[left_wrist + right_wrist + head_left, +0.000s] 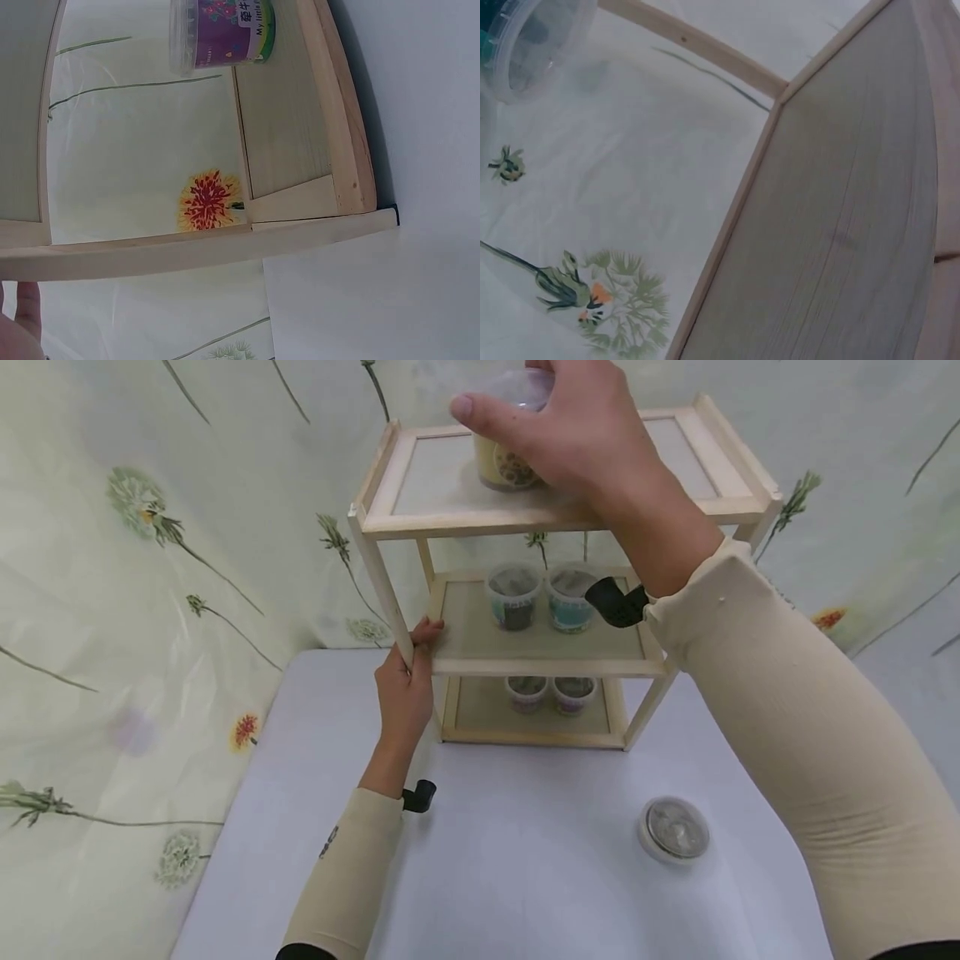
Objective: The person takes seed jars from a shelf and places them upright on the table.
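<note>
On the top board of a wooden three-tier shelf [450, 524], my right hand [581, 431] holds a clear plastic tub with a yellow label [498, 464]. The thumb crosses its front near the lid, and the other fingers are mostly hidden behind. The tub's base overlaps the top board. My left hand [405, 681] grips the shelf's front left post [384, 589] at the height of the middle board. In the left wrist view part of that hand [22, 330] shows beside the post. The right wrist view shows the top board's underside [825, 225], without the hand.
Two tubs, one dark-labelled [514, 599] and one teal-labelled [570, 602], stand on the middle board. Two purple-labelled tubs [527, 693] stand on the bottom board. A round lidded tub [675, 831] sits on the white table [525, 860], front right. Flower-printed cloth [150, 610] hangs behind.
</note>
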`<action>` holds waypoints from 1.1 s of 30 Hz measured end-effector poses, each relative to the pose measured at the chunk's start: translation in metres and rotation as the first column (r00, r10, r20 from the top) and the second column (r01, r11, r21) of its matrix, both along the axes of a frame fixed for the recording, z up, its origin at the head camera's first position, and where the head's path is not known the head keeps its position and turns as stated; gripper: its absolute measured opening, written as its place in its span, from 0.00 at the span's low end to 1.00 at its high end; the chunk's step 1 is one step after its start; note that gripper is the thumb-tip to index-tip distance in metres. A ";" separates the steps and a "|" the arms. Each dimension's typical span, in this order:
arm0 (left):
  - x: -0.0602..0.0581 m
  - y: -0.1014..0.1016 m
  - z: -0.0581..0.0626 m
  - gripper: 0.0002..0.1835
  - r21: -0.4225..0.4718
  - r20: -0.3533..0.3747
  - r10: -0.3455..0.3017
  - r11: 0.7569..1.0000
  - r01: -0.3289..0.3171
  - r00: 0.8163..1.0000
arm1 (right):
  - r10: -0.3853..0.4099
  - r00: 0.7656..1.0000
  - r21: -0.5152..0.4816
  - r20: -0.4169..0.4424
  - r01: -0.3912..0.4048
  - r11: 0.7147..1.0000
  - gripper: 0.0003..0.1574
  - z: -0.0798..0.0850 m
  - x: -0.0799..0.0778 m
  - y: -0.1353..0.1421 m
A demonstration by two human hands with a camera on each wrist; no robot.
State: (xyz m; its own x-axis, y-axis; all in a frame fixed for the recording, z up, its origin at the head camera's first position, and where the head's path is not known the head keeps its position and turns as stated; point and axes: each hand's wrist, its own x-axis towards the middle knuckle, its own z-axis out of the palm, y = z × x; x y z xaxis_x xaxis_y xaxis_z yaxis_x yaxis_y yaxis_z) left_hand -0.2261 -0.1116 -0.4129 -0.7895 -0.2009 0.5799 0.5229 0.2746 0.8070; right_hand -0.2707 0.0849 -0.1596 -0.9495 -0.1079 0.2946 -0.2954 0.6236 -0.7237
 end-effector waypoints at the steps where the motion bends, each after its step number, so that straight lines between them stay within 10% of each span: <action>1: 0.001 0.000 0.001 0.15 0.001 0.002 0.002 1.000 -0.002 1.000 | 0.004 1.000 -0.009 -0.008 -0.004 1.000 0.54 0.000 0.000 0.000; 33: -0.001 -0.011 0.006 0.15 0.073 0.035 -0.026 0.997 0.023 0.999 | -0.004 1.000 0.026 0.017 0.003 1.000 0.49 0.011 0.002 -0.008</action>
